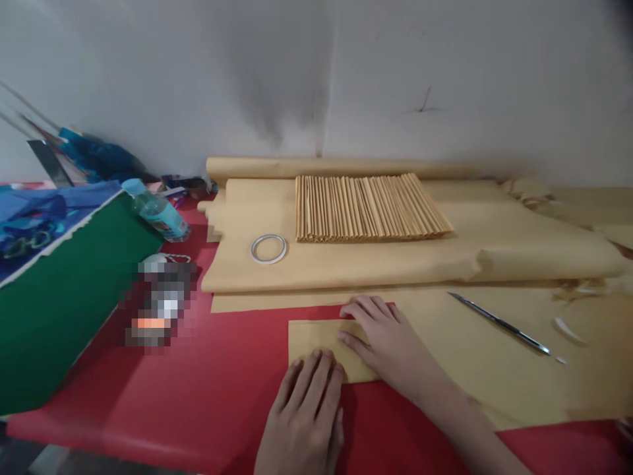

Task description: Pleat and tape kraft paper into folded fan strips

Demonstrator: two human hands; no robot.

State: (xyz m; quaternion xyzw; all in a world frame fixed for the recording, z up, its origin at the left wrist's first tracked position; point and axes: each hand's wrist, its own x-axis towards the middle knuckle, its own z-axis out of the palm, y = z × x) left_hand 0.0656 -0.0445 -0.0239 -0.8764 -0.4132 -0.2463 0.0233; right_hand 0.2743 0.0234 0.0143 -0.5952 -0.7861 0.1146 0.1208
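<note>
A small folded strip of brown kraft paper [316,340] lies on the red table top [198,389] in front of me. My left hand [306,415] rests flat with its fingertips on the strip's near edge, fingers stretched out. My right hand [386,336] lies flat over the strip's right end, fingers spread and pointing left. Neither hand grips anything.
Behind the strip lie large brown paper sheets [395,264], a rolled sheet by the wall, a row of folded brown pieces [366,208] and a ring of tape [268,249]. A thin metal blade [504,326] lies right. At left are a green board [59,310] and a plastic bottle [158,211].
</note>
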